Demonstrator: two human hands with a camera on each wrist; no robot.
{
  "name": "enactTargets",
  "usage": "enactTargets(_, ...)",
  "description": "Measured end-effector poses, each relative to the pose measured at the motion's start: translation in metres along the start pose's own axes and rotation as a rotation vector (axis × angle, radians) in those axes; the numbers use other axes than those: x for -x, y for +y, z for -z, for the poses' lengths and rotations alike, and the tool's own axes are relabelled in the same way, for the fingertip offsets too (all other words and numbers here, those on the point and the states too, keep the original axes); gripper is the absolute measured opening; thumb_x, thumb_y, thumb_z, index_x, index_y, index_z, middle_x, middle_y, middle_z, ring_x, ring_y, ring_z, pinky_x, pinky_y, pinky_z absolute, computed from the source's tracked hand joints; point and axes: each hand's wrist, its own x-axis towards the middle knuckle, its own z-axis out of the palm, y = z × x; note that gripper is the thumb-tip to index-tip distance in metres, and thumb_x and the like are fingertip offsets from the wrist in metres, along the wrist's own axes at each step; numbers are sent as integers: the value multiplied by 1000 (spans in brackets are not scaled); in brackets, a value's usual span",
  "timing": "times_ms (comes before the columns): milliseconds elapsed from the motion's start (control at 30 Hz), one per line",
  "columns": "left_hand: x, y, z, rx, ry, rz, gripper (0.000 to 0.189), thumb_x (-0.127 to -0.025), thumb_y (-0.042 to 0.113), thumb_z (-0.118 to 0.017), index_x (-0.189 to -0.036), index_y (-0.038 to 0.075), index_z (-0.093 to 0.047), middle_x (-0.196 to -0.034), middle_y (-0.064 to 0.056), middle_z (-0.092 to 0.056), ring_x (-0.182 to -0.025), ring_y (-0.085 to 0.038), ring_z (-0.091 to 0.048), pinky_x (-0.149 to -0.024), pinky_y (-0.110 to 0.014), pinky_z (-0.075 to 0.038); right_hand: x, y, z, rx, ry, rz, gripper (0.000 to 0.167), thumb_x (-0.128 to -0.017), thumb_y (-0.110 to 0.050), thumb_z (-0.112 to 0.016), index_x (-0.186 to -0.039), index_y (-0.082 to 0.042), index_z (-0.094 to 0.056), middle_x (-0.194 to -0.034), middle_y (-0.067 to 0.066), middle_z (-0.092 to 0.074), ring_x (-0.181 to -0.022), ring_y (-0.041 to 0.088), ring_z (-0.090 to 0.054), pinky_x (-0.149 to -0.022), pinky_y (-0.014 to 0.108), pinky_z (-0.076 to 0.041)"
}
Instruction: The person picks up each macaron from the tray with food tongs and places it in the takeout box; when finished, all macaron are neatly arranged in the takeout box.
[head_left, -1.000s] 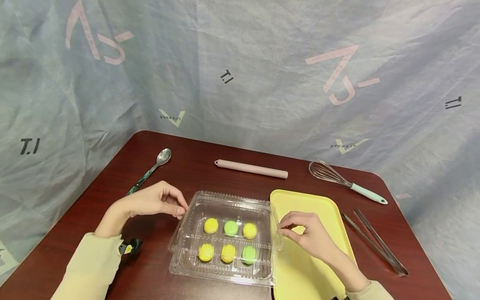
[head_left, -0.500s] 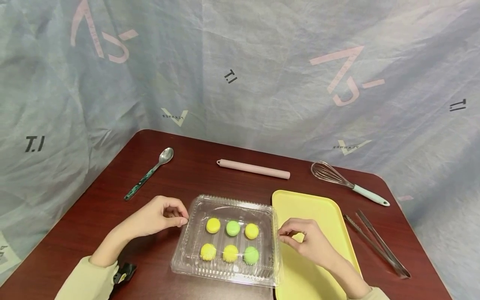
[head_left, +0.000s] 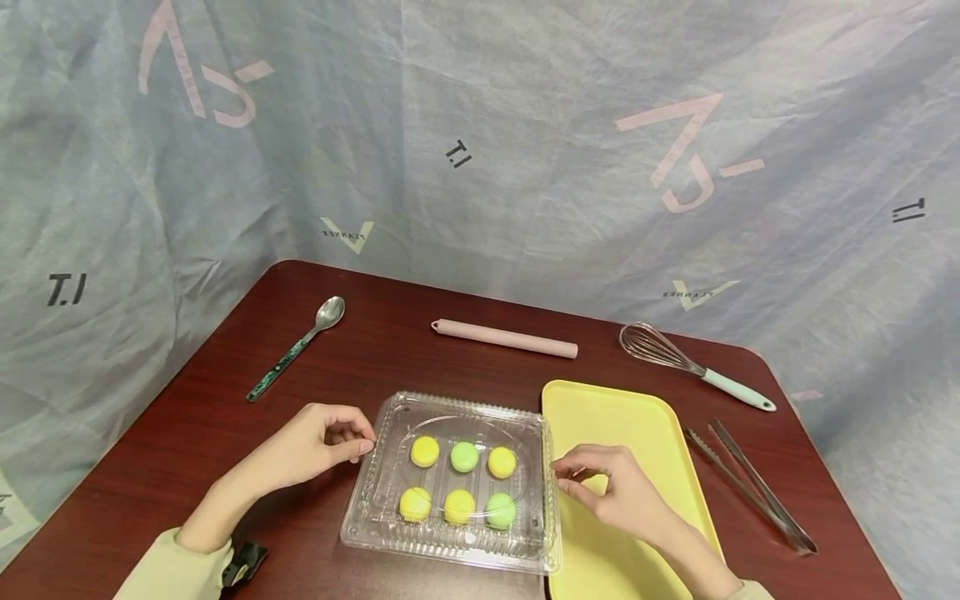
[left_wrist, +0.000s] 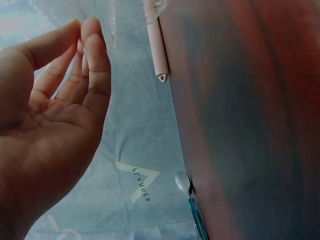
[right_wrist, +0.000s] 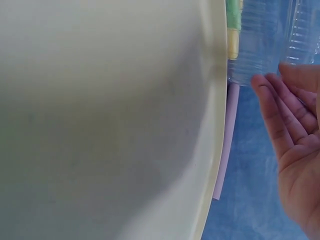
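Note:
A clear plastic clamshell container [head_left: 450, 542] stands on the table in front of me, its lid [head_left: 480, 407] lying low over the base. Two rows of yellow and green macarons [head_left: 464, 457] show through the plastic. On the left, my left hand [head_left: 318, 442] pinches the lid's side edge between thumb and fingertips, as the left wrist view also shows. At the opposite edge my right hand [head_left: 618, 492] holds the lid's rim with bent fingers, above the yellow tray [head_left: 637, 408]. In the right wrist view its fingertips [right_wrist: 258, 81] are right at the clear plastic.
Behind the container lies a pink rolling pin [head_left: 506, 338]. A spoon [head_left: 296, 350] with a green patterned handle is at the left. To the right are a whisk [head_left: 697, 367] and metal tongs [head_left: 753, 487], the tongs beside the tray.
The lid has come down over the container's base, and both hands have lowered with it, keeping to its two sides. The macarons stay in place.

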Motion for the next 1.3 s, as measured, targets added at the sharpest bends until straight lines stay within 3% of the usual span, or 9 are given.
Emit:
enactTargets(100,1,-1,-2,-10,10,-7,10,-92,8,-71,-91,18,-71,-75,-3,-67,-66,-24,-65,-58,-27,-51,1,-4,0,-12,-12,-23,32,-81,10,-75,-104,-12,-74,-93,-3,-73,-78,12,-70,-69,26,-57)
enactTargets(367,9,-5,-3,-62,6,-90,11,-92,16,-74,-102,18,-69,-81,8,-65,-73,-10,-60,-63,-25,-49,6,-13,1,1,-42,-18,33,-85,1,-75,-117,-2,-68,-93,-2,-71,-79,11,-69,-70,29,-57)
enactTargets(667,25,-2,-2,-52,-76,-149,39,-90,16,-76,-124,16,-57,-81,8,-62,-68,-8,-59,-62,-25,-51,15,-23,5,27,-158,-80,58,-87,-18,-79,-137,0,-55,-103,-5,-69,-75,6,-65,-70,26,-52)
enactTargets(833,32,0,-2,-7,-174,-144,56,-90,12,-75,-136,14,-44,-82,6,-62,-67,-7,-59,-61,-25,-52,19,-29,4,46,-207,-124,72,-87,-28,-80,-145,-2,-46,-105,-6,-68,-76,3,-63,-70,27,-49)
enactTargets(1033,39,1,-1,102,-292,-109,75,-89,15,-76,-148,13,-28,-91,-10,-61,-74,-12,-63,-68,-26,-54,22,-34,0,61,-218,-154,86,-84,-36,-82,-150,-4,-39,-104,-5,-69,-75,2,-60,-69,26,-49)
enactTargets(1133,39,1,-3,80,-294,-70,83,-87,25,-80,-149,15,-25,-90,-10,-61,-75,-15,-63,-69,-27,-54,23,-35,-3,69,-205,-176,88,-82,-39,-83,-150,-5,-39,-102,-7,-69,-74,2,-59,-67,25,-49)
enactTargets(1300,38,3,-8,3,-242,-29,88,-82,37,-84,-146,18,-26,-86,-5,-61,-73,-15,-62,-69,-28,-53,25,-36,-7,115,-187,-230,89,-81,-44,-82,-150,-9,-38,-98,-11,-69,-74,1,-57,-64,24,-47)
